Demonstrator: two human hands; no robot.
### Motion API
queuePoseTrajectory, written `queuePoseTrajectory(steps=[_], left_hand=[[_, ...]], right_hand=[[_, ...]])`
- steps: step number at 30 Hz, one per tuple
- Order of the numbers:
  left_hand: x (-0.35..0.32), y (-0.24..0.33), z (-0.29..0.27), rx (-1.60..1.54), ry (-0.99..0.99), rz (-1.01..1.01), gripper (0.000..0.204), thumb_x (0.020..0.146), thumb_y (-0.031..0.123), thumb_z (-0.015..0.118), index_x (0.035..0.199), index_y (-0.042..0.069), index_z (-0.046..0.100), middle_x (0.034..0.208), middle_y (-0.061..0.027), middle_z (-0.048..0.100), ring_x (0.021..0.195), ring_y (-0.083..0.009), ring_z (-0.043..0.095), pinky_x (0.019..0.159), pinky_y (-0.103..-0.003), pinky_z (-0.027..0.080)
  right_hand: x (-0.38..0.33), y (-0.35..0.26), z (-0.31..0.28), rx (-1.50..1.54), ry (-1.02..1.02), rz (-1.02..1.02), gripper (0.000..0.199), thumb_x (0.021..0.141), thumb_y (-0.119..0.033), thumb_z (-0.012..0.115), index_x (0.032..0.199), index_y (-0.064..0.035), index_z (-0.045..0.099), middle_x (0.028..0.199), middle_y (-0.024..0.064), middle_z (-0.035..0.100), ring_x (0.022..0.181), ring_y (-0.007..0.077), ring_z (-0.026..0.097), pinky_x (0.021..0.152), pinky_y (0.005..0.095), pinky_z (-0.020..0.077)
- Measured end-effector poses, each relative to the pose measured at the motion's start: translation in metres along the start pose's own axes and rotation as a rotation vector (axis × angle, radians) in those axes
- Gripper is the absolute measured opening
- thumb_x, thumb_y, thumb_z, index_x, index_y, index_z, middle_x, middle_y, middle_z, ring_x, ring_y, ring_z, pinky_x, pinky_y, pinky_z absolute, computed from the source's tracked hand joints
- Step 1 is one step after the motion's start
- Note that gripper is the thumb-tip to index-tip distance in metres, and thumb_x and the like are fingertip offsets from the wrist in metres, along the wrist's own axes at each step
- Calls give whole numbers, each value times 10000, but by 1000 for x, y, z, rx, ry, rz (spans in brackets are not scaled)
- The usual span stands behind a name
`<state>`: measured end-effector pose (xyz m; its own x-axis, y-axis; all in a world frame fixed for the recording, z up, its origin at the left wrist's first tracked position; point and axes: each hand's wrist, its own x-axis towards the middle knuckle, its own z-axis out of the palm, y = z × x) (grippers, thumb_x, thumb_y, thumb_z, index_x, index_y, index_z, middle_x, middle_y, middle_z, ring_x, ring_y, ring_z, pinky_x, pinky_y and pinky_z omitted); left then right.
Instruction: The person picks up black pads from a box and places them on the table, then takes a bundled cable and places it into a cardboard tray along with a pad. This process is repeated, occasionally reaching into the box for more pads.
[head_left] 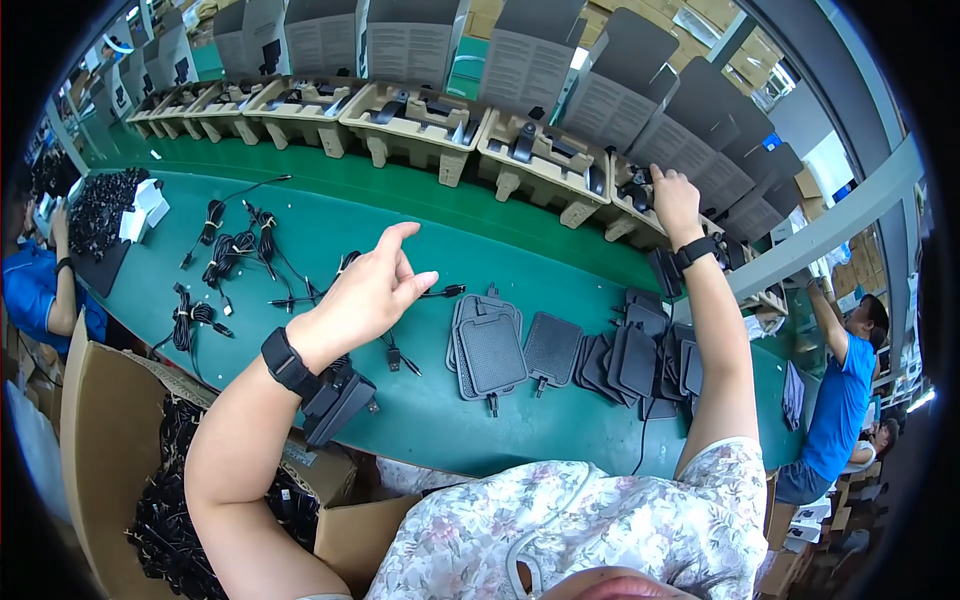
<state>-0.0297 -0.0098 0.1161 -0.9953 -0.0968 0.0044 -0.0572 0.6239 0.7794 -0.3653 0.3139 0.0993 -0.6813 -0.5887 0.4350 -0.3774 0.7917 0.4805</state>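
My left hand hovers over the green table, nothing in it, with its thumb and index finger apart. Below it lie bundled black cables, some of them partly hidden by the hand and wrist. At the right, my right hand reaches into a molded cardboard tray, its fingers bent at black parts inside. What those fingers grip, if anything, is hidden. Flat black mesh-textured pads with short plugs lie stacked between my arms. More dark flat pads are heaped beside my right forearm.
Several open boxes with molded trays line the far side. Tied cables spread over the table's left. A carton of black cables stands at lower left. Co-workers in blue sit at the left and right. A metal post slants across the right.
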Motion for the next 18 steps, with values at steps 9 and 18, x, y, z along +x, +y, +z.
queuePoseTrajectory(steps=[9, 18], left_hand=[[2, 0, -3, 126, -24, 49, 580, 858, 184, 591, 1301, -30, 285, 766, -114, 571, 708, -255, 577, 660, -356, 470], [2, -5, -4, 82, 8, -10, 625, 855, 167, 593, 1330, -31, 238, 789, -121, 573, 723, -259, 580, 678, -362, 471]], right_hand=[[18, -5, -6, -116, 53, -204, 310, 760, -115, 533, 1047, -170, 637, 803, 48, 587, 844, 215, 565, 644, 332, 484], [43, 4, -2, -297, -149, -310, 164, 762, -151, 540, 837, -163, 685, 819, 36, 608, 864, 213, 570, 651, 330, 472]])
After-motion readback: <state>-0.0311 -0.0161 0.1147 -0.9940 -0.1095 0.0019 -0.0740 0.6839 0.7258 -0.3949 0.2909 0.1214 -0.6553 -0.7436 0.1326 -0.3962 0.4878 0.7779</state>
